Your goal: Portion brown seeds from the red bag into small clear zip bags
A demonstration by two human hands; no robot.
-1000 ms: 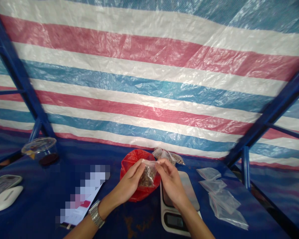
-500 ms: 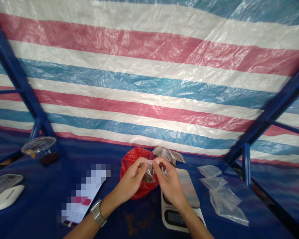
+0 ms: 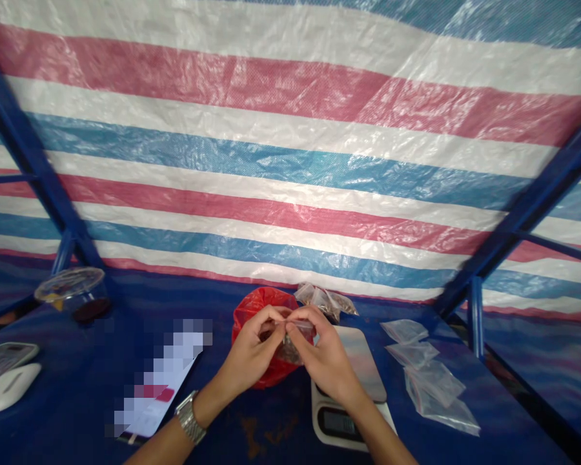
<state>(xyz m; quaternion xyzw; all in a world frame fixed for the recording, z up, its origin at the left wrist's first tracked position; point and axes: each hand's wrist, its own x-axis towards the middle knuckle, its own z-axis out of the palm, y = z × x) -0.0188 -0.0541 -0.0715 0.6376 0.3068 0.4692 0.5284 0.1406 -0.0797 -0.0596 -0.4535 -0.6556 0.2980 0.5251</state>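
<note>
Both hands pinch the top edge of a small clear zip bag [image 3: 289,352] with dark brown bits inside. My left hand [image 3: 255,349], with a metal watch on its wrist, is closed on the bag's rim, thumb and fingers pressed together. My right hand [image 3: 322,352] is closed on the same rim, its thumb nearly touching the left one. Behind and below the bag, a red plastic bag [image 3: 256,307] stands open, partly hidden by my hands. The right forearm crosses above a kitchen scale [image 3: 363,365] with a lit display.
Filled zip bags [image 3: 325,300] lie behind the scale. Several flat zip bags [image 3: 433,374] are spread at the right. To the left are a phone [image 3: 162,394], a white case [image 3: 10,389], another phone [image 3: 10,358] and a clear plastic bowl [image 3: 72,290]. Blue frame bars [image 3: 503,223] flank the striped sheet.
My hands have drawn together along the bag's rim, the thumbs now meeting at its middle. The view has shifted slightly; the other things stay in place.
</note>
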